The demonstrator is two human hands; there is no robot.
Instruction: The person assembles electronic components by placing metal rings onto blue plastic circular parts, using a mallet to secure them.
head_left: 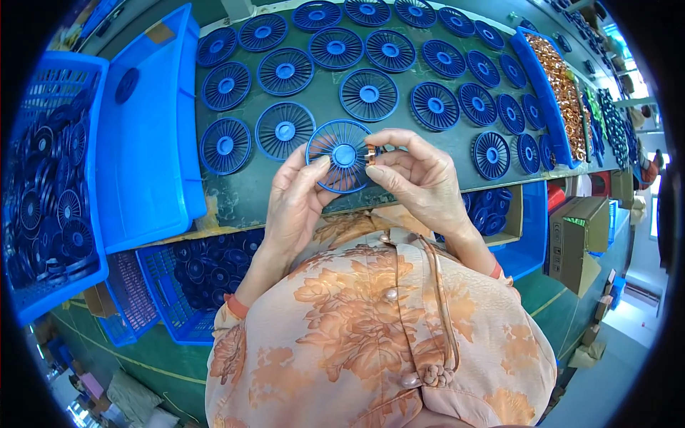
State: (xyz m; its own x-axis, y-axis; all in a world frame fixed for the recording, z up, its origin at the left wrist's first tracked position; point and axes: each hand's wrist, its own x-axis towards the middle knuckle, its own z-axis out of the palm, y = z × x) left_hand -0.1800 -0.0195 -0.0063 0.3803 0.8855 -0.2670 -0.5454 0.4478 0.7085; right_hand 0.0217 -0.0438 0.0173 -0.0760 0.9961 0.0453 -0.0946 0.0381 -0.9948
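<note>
Between my two hands, above the front edge of the green table, is a round blue fan grille (344,155) with thin spokes and a solid centre disc. My left hand (298,187) grips its left rim, thumb over the spokes. In my right hand (419,170), thumb and forefinger pinch a small copper-coloured clip (371,154) against the grille's right rim. The fingers partly cover the clip, so I cannot tell whether it is fixed on the rim. Beyond my hands, several more blue fan grilles (368,94) lie flat in loose rows.
A long blue tray (529,68) of copper-coloured clips stands at the table's right end. On the left are a tilted blue bin (146,143) and a blue basket (100,178) of dark grilles. More crates (160,285) sit below the table edge. A cardboard box (571,246) is at the right.
</note>
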